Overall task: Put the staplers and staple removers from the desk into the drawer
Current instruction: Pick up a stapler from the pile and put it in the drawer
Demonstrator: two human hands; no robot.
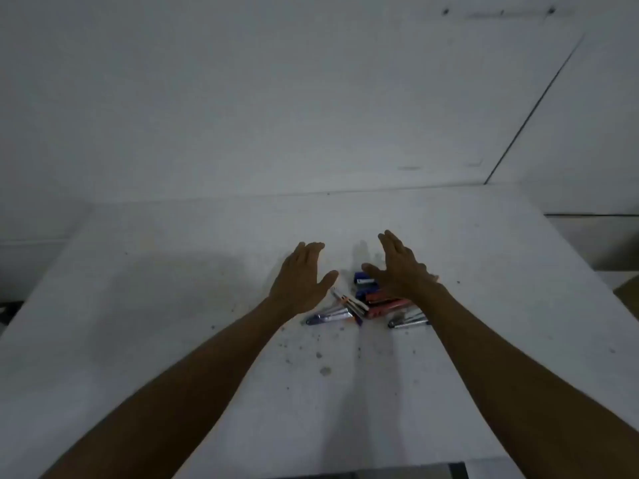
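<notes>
A small pile of staplers and staple removers lies on the white desk (173,288). A blue stapler (363,281) sits at the back, a red stapler (383,305) in front of it. A chrome staple remover (328,318) lies at the left front, another chrome one (406,321) at the right front. My left hand (302,278) hovers flat and open to the left of the pile. My right hand (401,267) hovers open over the pile's right side, thumb near the blue stapler. Neither hand holds anything. No drawer shows in the view.
A white wall (276,98) rises behind the desk's far edge. Dark specks and a stain (325,370) mark the desk in front of the pile. The desk's near edge (380,468) runs along the bottom of the frame.
</notes>
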